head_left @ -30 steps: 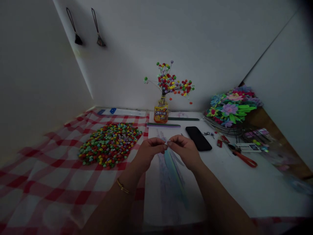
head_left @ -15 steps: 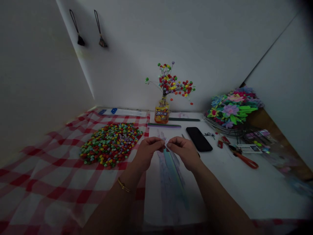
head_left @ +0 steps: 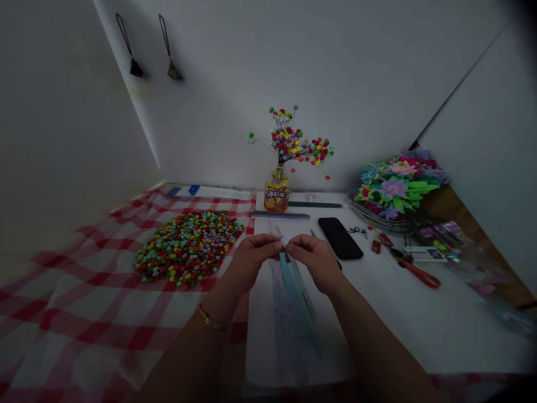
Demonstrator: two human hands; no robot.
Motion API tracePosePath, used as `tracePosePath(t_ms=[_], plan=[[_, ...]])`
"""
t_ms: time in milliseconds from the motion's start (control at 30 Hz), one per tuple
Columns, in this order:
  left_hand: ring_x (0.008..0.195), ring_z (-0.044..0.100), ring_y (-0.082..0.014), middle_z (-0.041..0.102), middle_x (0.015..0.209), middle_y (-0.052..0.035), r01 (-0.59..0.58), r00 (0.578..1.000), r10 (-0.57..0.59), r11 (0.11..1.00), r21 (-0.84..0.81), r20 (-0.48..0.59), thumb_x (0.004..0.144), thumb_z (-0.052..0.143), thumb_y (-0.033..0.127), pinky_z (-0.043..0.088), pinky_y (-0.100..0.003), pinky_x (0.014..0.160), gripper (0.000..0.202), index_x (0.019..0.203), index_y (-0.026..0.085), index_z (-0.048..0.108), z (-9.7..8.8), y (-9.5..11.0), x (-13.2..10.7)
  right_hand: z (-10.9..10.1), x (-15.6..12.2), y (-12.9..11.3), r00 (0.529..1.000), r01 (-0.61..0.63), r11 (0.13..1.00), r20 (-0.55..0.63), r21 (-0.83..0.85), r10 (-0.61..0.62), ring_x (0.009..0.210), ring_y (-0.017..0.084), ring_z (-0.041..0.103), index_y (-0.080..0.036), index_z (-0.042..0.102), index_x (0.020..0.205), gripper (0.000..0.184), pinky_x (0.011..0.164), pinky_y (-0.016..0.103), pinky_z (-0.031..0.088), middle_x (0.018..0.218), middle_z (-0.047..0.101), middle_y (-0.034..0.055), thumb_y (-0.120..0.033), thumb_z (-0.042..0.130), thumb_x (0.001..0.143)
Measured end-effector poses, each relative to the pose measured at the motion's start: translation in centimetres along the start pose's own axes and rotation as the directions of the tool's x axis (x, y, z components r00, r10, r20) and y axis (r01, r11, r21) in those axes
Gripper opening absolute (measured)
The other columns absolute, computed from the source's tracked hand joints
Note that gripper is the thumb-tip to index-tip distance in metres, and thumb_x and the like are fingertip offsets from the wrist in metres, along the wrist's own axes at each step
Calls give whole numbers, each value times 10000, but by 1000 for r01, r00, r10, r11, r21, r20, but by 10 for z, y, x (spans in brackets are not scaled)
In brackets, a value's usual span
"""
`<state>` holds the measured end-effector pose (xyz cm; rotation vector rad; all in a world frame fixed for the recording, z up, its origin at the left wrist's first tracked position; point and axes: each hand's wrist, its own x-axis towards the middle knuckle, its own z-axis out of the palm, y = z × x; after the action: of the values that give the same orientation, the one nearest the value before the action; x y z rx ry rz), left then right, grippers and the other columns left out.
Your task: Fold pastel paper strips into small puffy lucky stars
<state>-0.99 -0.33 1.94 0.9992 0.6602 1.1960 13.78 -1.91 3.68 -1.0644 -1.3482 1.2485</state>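
Observation:
My left hand (head_left: 259,253) and my right hand (head_left: 311,256) meet over the white board. Both pinch a small pale folded paper strip (head_left: 285,240) between thumb and fingertips, and its exact shape is too small to make out. Beneath the hands lie long paper strips (head_left: 296,296) in pale lilac, blue and green, running toward me. To the left a heap of small coloured paper stars (head_left: 188,246) is spread over the checked cloth.
Behind the hands stands a bottle (head_left: 277,194) holding stems of coloured stars. A black phone (head_left: 340,238), small scissors (head_left: 357,230) and orange-handled pliers (head_left: 419,272) lie on the right. Fuzzy flowers (head_left: 396,182) fill the back right. A red-white checked cloth (head_left: 138,336) covers the left side.
The view has shifted slightly. Both hands stay together, with only small finger movement at the pale paper strip.

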Motion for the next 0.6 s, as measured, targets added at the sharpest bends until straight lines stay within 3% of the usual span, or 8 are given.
tracePosePath(t_ms=[400, 600], plan=[[544, 517, -106, 593, 539, -7, -15, 1000, 14, 999, 37, 10, 606, 704, 207, 391, -252, 595, 89, 614, 134, 654, 2, 1, -1, -3, 0, 1, 998, 34, 995, 47, -90, -30, 579, 106, 470, -174, 577, 645, 151, 569, 240, 371, 608, 554, -18, -310, 627, 686], [538, 513, -98, 603, 542, -4, 5, 1000, -6, 997, 82, 7, 599, 695, 167, 389, -241, 586, 54, 617, 135, 656, 1, 2, -2, -4, -1, -1, 998, 53, 997, -44, -48, -55, 600, 101, 462, -176, 591, 703, 162, 585, 237, 368, 641, 539, -27, -311, 663, 651]])
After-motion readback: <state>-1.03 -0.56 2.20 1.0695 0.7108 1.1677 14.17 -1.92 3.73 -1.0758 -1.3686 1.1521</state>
